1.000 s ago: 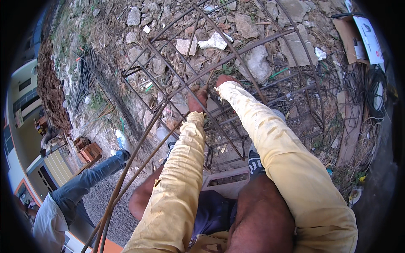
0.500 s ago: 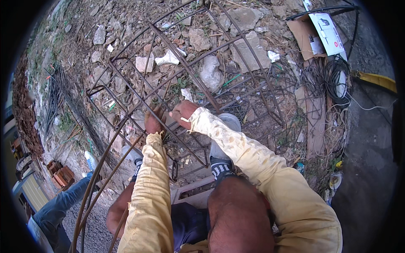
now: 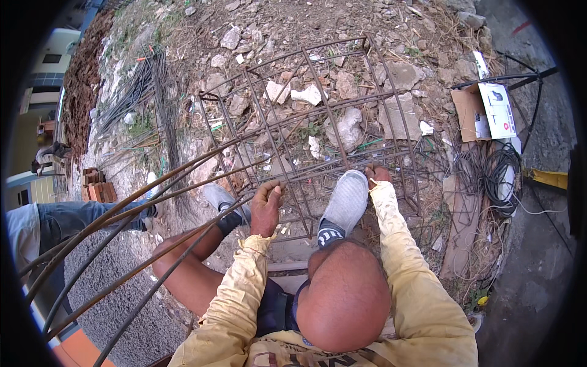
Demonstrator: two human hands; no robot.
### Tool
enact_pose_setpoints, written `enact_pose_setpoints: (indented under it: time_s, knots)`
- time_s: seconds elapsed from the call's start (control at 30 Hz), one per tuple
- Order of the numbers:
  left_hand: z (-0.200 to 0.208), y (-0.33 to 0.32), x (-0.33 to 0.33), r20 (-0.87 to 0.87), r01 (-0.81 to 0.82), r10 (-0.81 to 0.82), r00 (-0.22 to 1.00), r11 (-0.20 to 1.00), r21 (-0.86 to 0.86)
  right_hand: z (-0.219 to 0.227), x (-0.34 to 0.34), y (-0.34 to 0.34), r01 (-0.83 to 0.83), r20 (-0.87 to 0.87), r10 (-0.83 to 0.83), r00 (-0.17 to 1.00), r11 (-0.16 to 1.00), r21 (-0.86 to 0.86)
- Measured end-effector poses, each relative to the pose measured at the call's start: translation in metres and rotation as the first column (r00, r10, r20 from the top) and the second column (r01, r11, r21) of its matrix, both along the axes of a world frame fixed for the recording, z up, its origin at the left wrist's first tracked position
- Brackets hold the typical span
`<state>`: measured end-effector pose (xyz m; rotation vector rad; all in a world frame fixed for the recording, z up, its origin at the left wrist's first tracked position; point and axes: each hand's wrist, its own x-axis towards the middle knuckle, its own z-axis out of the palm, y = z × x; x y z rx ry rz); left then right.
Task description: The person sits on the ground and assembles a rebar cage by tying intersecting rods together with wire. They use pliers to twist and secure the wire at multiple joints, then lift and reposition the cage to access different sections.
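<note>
Rebar cage (image 3: 329, 112): fingers (image 3: 269, 188) at near side, open ground (image 3: 318, 21) beyond

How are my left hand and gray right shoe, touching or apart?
Apart: the head view shows a gap between your left hand and gray right shoe.

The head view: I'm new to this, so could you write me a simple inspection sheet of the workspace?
Surface: uneven ground strewn with broken stones.
Things at hand: an open cage of rusty bars sits over it; long rods slant in from the lower left.
Clutter: an opened cardboard box and a plank, right.
Hands: left hand at the cage's near side, right hand beside a gray shoe; grips unclear.
Cables: a dark coil near the box, cable or wire unclear.
Surroundings: bricks, gravel and another person's jeans-clad leg, left.
</note>
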<state>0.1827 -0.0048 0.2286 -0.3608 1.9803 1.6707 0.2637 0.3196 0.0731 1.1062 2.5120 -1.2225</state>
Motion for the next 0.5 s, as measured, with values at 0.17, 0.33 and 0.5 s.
enact_pose_setpoints:
  time_s: [0.17, 0.33, 0.5]
  knots:
    - [0.094, -0.059, 0.065, 0.016, 0.079, -0.078, 0.997, 0.997, -0.016, 0.040, 0.013, 0.005, -0.012, -0.435, 0.093, 0.895, 0.983, 0.186]
    - [0.167, -0.122, 0.095, -0.037, -0.047, 0.042, 0.998, 0.989, -0.140, 0.166, 0.007, 0.048, -0.022, -0.619, 0.337, 0.709, 0.889, 0.458]
    - [0.213, -0.183, 0.081, -0.207, -0.251, 0.246, 0.947, 0.968, 0.006, 0.272, -0.025, 0.047, -0.120, -0.828, -0.258, 0.498, 0.925, -0.361]
